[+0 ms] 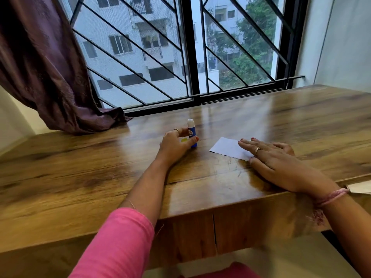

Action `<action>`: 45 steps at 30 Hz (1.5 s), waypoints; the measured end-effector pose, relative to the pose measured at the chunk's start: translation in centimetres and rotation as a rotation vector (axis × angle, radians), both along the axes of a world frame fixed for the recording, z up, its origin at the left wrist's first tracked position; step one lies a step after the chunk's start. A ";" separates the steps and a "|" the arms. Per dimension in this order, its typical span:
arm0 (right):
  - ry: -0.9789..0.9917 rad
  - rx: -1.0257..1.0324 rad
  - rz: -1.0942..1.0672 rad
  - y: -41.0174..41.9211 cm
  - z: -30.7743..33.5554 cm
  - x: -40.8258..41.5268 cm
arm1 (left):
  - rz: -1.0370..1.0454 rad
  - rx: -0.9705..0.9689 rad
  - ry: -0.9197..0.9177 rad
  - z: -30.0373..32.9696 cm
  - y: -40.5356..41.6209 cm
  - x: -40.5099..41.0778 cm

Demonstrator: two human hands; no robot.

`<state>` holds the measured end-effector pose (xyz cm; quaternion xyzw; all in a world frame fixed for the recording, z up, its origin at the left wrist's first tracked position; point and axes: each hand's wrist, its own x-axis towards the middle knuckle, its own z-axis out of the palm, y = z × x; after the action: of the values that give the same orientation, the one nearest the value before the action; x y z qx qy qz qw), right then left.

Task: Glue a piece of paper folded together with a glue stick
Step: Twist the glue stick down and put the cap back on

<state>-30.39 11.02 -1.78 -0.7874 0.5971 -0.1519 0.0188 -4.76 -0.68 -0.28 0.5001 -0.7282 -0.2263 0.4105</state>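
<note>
A blue glue stick (191, 131) stands upright on the wooden table (100, 167), its white glue tip exposed at the top. My left hand (176, 144) wraps its thumb and fingers around the lower part of the stick. A small yellow thing (184, 140), perhaps the cap, shows behind my fingers. A folded white piece of paper (226, 148) lies flat to the right. My right hand (275, 157) rests palm down with fingers spread, pressing on the paper's right end.
A dark purple curtain (50, 77) drapes onto the table's far left corner. A barred window (180, 57) runs along the table's far edge. A scrap of brown paper (360, 187) lies at the table's right front edge, by my right wrist.
</note>
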 end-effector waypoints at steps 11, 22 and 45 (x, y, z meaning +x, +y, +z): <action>-0.007 -0.076 0.058 0.7 0.6 0.9 | -0.066 -0.027 0.299 0.9 1.0 0.0; -0.520 -0.214 0.182 0.6 3.3 6.1 | -0.231 0.006 0.428 2.2 2.9 0.4; -1.334 0.609 0.410 -2.8 2.9 7.6 | -0.735 0.372 0.518 2.8 4.4 0.7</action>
<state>-22.84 8.19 1.08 -0.5839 0.3164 -0.4178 0.6200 -4.09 3.72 2.54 0.2019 -0.6777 -0.5996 0.3747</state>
